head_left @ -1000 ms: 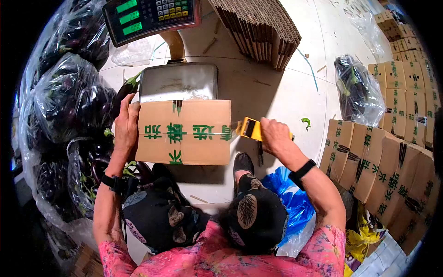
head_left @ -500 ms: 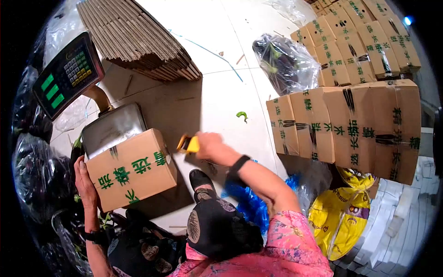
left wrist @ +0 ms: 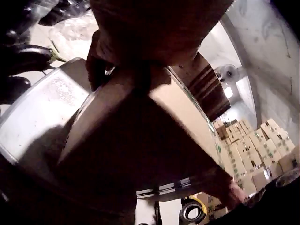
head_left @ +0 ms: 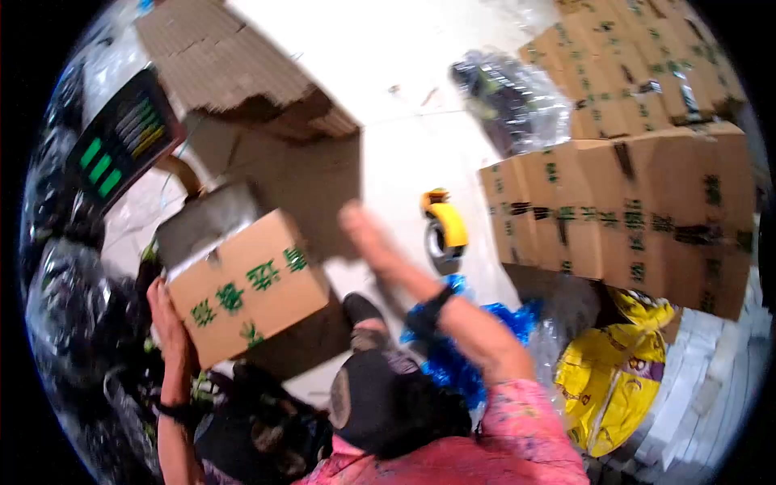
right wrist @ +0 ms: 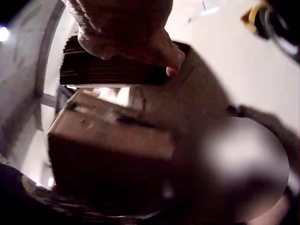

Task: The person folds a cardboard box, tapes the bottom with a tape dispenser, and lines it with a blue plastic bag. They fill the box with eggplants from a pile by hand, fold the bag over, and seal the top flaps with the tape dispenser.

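A cardboard carton (head_left: 250,283) with green printed characters sits tilted against the near edge of the scale's metal platform (head_left: 206,222). At its left side my left hand (head_left: 168,319) grips the carton; in the left wrist view its fingers bend over the edge. My right hand (head_left: 368,234), blurred, holds nothing and is stretched out to the right of the carton. A yellow tape dispenser (head_left: 453,224) lies on the floor beyond that hand. The right wrist view shows the carton's end (right wrist: 112,126) below my right hand (right wrist: 136,37).
The scale's display (head_left: 121,141) stands at the left, near bagged eggplants (head_left: 81,299). Flattened cardboard (head_left: 226,61) is stacked behind. Packed cartons (head_left: 622,218) line the right, with another eggplant bag (head_left: 517,101), blue plastic (head_left: 453,356) and a yellow sack (head_left: 610,380) nearby.
My right hand has put the tape dispenser down on the floor to the right and moved back from it. My left hand stays on the carton. The head view has swung right.
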A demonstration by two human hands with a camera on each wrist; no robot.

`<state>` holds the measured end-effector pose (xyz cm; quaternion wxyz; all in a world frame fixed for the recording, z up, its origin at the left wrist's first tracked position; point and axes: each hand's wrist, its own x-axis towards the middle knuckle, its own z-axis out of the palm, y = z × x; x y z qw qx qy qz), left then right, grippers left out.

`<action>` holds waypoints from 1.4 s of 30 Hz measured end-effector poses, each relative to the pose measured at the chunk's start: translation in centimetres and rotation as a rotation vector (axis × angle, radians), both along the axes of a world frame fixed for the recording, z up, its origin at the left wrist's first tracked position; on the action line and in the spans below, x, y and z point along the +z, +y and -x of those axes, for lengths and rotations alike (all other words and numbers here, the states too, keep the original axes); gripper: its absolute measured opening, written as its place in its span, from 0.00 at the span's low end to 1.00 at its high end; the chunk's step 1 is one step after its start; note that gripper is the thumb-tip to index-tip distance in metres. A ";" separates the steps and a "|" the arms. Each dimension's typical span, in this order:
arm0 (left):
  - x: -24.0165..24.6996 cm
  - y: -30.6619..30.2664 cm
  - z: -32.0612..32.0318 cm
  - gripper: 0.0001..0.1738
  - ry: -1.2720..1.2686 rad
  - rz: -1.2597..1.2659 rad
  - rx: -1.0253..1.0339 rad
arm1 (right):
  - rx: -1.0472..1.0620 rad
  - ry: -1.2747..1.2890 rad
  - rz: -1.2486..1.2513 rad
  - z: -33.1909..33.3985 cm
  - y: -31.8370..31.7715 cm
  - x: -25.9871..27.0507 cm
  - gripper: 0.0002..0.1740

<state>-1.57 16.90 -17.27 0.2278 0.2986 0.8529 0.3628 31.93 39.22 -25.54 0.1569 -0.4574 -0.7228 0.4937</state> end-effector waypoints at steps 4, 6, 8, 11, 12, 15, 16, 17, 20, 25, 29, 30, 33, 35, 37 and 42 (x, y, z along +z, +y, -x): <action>1.8 1.9 -2.9 0.30 -0.275 -0.118 0.091 | -0.068 0.483 0.672 7.2 -4.1 -3.5 0.40; 0.8 1.4 -2.4 0.31 -0.242 -0.141 0.049 | 0.015 0.603 1.020 6.7 -3.1 -3.0 0.47; 0.6 1.6 -2.2 0.37 -0.217 -0.118 0.005 | -0.159 0.499 0.943 6.4 -4.9 -9.1 0.48; 0.6 2.4 -1.7 0.31 -0.138 -0.083 0.034 | -0.178 0.389 0.963 5.4 -5.3 -8.8 0.46; 0.6 2.1 -1.8 0.31 -0.147 -0.074 0.025 | -0.168 0.392 0.985 5.1 -5.7 -8.4 0.45; 0.9 2.8 -0.7 0.29 -0.148 -0.073 -0.019 | 0.012 0.562 1.101 4.5 -5.7 -8.7 0.51; 1.6 2.9 -0.6 0.28 -0.142 -0.041 -0.080 | 0.001 0.543 1.089 4.5 -5.9 -8.4 0.50; 1.7 3.1 -0.1 0.27 -0.124 -0.033 -0.137 | -0.015 0.521 1.074 3.8 -6.0 -8.1 0.50; 2.6 5.0 -1.6 0.24 -0.253 0.053 -0.145 | -0.066 0.466 1.061 0.3 -4.3 -5.1 0.46; 1.8 11.5 -6.6 0.29 -0.522 0.026 -0.263 | -0.415 0.337 0.841 -9.3 1.6 -3.1 0.36; 1.9 18.5 -12.8 0.32 -0.674 -0.009 -0.271 | -0.480 0.451 0.712 -16.6 8.0 5.2 0.28; 1.8 20.4 -13.9 0.33 -0.715 -0.001 -0.270 | -0.573 0.471 0.700 -18.4 9.7 5.6 0.28; -1.2 26.1 -16.7 0.45 -1.025 0.112 -0.326 | -0.694 0.723 0.608 -19.8 13.6 7.8 0.33; -1.5 28.7 -21.0 0.46 -0.922 -0.163 -0.321 | -0.817 0.699 0.420 -19.6 15.1 7.4 0.38; -0.7 30.4 -24.2 0.49 -0.914 -0.135 -0.408 | -0.791 0.517 0.371 -18.1 15.4 4.4 0.47; -5.5 33.1 -30.3 0.52 -0.858 -0.147 -0.616 | -0.801 0.175 0.014 -12.6 14.1 4.4 0.72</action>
